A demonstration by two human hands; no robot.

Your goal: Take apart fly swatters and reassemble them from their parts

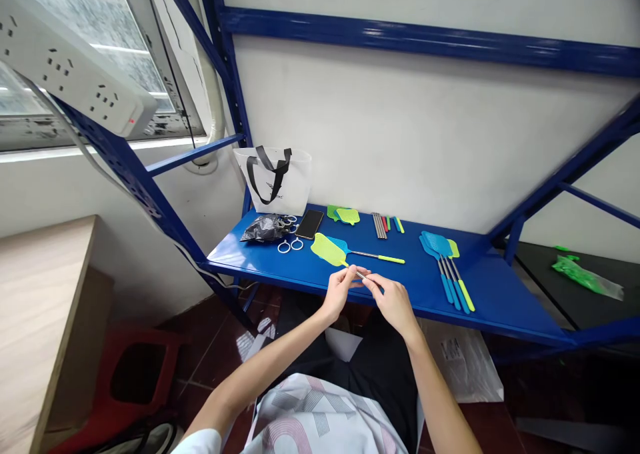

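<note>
Between my two hands, over the front edge of the blue shelf table [280, 267], is a fly swatter with a yellow-green head [327, 250] and a thin metal rod. My left hand [339, 289] pinches it near the base of the head. Further down, my right hand [393, 299] is closed on the rod, whose lower end my fingers hide. Just behind lies a blue-headed fly swatter [373, 255] with a yellow-green grip. Off to the right, several blue and yellow-green fly swatters [453, 274] lie grouped, grips toward me.
At the back are loose swatter heads [345, 215], metal rods [379, 226] and coloured grips [399, 225]. On the left stand a white bag [295, 181], a black plastic bag [264, 228], scissors [297, 243] and a phone [310, 225]. Blue frame posts flank the table.
</note>
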